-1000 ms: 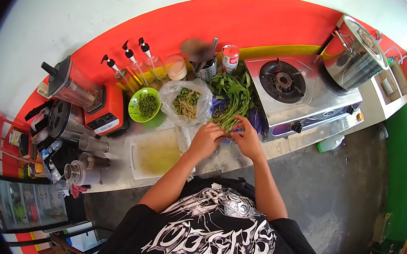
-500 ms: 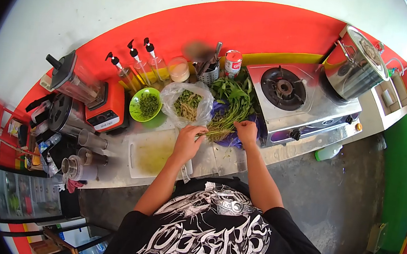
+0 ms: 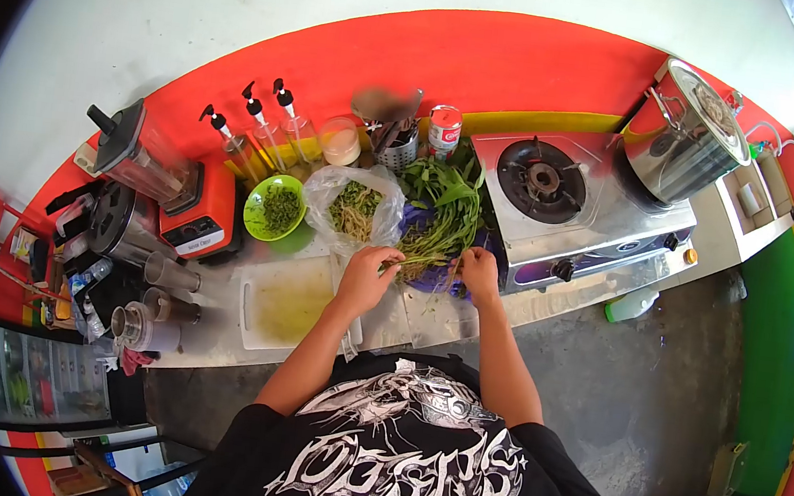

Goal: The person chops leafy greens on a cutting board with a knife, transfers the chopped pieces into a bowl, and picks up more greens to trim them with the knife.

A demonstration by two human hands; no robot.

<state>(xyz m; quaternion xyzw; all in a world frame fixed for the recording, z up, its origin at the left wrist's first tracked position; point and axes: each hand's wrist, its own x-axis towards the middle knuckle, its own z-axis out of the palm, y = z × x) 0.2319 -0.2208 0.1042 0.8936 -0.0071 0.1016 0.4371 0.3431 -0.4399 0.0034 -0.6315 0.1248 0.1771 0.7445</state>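
My left hand (image 3: 366,279) is closed on the ends of a few thin green stems, just above the cutting board. My right hand (image 3: 479,275) pinches thin stems or roots at the near edge of the leafy greens; its exact hold is too small to see. The heap of leafy greens (image 3: 447,195), with long stems and pale roots, lies on a blue-purple plastic bag (image 3: 433,280). To its left, a clear plastic bag (image 3: 325,208) holds cut greens and root ends (image 3: 357,212).
A white cutting board (image 3: 288,304) with green stains lies near the counter edge. Left are a green bowl (image 3: 274,207) of chopped greens, pump bottles (image 3: 263,135) and a red blender (image 3: 200,216). A gas stove (image 3: 578,210) with a large pot (image 3: 679,133) stands right.
My right hand has moved slightly toward me, its fingers now lower over the bag's near edge. My left hand stays near the stems. The whole view has shifted slightly.
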